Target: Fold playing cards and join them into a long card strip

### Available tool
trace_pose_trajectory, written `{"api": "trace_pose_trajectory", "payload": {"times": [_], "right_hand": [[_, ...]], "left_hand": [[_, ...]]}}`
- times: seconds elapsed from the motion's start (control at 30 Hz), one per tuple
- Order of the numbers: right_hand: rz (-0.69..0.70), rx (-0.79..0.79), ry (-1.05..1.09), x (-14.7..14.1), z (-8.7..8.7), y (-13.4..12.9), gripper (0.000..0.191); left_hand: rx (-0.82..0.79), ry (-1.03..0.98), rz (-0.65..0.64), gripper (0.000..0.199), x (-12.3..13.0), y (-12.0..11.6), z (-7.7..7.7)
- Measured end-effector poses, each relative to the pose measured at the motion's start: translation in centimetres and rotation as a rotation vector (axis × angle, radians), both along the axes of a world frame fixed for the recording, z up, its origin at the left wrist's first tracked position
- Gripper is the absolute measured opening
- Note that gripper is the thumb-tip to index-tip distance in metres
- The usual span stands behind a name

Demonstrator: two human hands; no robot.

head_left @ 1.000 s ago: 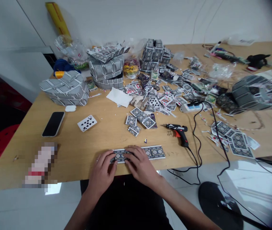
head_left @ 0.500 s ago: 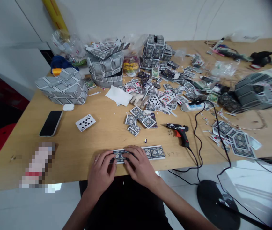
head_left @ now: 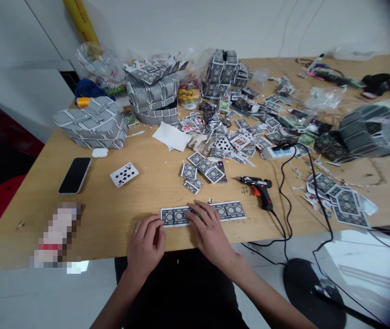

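Pressure needed, we judged, to be light and even along the card strip (head_left: 180, 216), which lay patterned backs up on the near part of the table (head_left: 105, 224), running left to right before us. Our left hand (head_left: 146, 242) had its fingers bent at the strip's left end; whether they pinched the corner or only butted against it, we could not tell. It seemed best used as a stop, squaring that end without buckling it. Our right hand (head_left: 211, 233) was spread loosely over the middle, fingers apart, gripping nothing; so placed, it could press the seams level, provided we pushed down rather than sideways. The small scrap (head_left: 210, 200) by the far edge was best kept from slipping underneath, and our fingers clear of the glue gun (head_left: 264, 194) on the right.

Across the table, from the left, we had a phone (head_left: 75, 176), a grey basket (head_left: 92, 123) far beyond it, and a single spade card (head_left: 124, 174). Loose cards (head_left: 221, 143) sprawled over the far middle, towards a white power strip (head_left: 277, 152). A red round object (head_left: 1, 201) showed past the table's left, a pale wall (head_left: 249, 27) rose behind, and a round black base (head_left: 313, 292) stood on the floor (head_left: 44, 297) at the right.
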State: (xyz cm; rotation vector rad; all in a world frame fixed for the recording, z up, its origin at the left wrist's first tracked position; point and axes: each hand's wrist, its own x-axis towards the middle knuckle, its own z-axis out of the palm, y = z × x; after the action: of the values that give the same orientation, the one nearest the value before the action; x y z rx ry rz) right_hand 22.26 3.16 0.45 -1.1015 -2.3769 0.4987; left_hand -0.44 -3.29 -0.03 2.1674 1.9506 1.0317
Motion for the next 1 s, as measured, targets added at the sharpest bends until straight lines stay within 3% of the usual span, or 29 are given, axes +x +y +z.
{"api": "trace_pose_trajectory", "payload": {"times": [0.4,1.0], "right_hand": [[-0.037,0.009,-0.041,1.0,-1.2,1.9,0.066],[-0.063,0.036,0.028,0.3,-1.0,1.9,0.053]], "left_hand": [[-0.035,0.101,0.033,0.011,0.1,0.3,-0.1],[-0.026,0.111,0.039,0.013,0.2,0.3,0.0]]}}
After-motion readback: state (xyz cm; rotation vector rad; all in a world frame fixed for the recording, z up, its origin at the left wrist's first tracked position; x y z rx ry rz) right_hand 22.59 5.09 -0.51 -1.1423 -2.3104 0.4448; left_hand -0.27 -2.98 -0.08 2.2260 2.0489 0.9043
